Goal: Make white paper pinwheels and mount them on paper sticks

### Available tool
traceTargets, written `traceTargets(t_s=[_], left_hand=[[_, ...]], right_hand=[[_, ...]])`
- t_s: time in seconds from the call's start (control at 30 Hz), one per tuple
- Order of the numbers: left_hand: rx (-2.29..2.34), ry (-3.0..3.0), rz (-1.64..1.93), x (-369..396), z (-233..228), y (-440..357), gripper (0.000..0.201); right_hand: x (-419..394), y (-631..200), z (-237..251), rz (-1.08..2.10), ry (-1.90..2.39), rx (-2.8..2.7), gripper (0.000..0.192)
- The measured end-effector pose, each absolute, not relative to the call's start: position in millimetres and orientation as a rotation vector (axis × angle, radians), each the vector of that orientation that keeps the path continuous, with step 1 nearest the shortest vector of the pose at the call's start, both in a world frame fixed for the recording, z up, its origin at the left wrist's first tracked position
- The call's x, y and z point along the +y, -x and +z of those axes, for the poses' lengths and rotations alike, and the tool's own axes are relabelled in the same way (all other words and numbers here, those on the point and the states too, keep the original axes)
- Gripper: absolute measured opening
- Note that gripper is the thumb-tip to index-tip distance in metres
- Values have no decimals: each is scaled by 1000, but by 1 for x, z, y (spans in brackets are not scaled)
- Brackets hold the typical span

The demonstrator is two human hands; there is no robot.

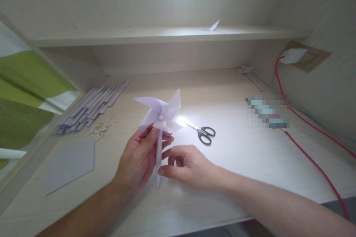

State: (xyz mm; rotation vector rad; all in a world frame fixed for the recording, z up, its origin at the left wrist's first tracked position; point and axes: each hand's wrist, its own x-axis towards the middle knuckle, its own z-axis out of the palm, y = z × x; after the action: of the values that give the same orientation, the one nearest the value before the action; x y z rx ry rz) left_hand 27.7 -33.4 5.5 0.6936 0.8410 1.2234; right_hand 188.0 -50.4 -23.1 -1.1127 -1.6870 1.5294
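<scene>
A white paper pinwheel [160,117] with a rolled-paper stick stands nearly upright in front of me. My left hand [140,155] is closed around the upper stick, thumb in front, just under the blades. Lower down, my right hand [186,163] has its thumb and fingertips at the right side of the stick in a loose pinch. The stick's bottom end hangs free below both hands. Black-handled scissors [204,133] lie on the desk right of the pinwheel, blades pointing toward it.
Several rolled paper sticks [91,107] are piled at the left, beside small pale pieces [101,127] and paper sheets [72,164]. Another pinwheel [246,70] lies at the back right. A blurred-out device [267,112] and red cable [314,163] are rightward. Folded paper [213,26] rests on the shelf.
</scene>
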Motion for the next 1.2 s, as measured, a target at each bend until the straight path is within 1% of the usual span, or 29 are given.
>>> traceTargets(t_s=[0.1,0.2,0.37,0.43,0.6,0.7,0.8,0.9,1.07,1.2], left_hand=[[846,-688,1201,-34,6,-32,25],[833,-750,1232,-33,5,-33,22],[834,-797,1246,-29,-1,-32,15],[810,-818,1241,-28,-4,-31,14],[821,-1003,1111,-22,-10,-25,25],[922,-1175,1025,-19,-15,-22,26],[946,-1226,1037,-18,-19,-21,26],[964,-1151,1126,-17,-25,-21,26],[1039,-1043,1235,-14,-37,-23,38],[1062,-1061,1262,-16,-39,-24,40]], right_hand=[[-53,-186,-24,1541,1101,-1726,15],[-54,-185,-26,1551,1093,-1708,10],[-53,-185,-29,1607,1080,-1626,20],[-51,-187,-29,1627,1081,-1582,20],[-45,-196,-27,1604,1097,-1586,24],[-42,-200,-25,1590,1114,-1646,26],[-41,-203,-25,1581,1136,-1668,24],[-40,-206,-25,1482,1181,-1749,20],[-38,-212,-23,1100,1326,-2017,30],[-35,-220,-14,1027,1361,-2127,31]])
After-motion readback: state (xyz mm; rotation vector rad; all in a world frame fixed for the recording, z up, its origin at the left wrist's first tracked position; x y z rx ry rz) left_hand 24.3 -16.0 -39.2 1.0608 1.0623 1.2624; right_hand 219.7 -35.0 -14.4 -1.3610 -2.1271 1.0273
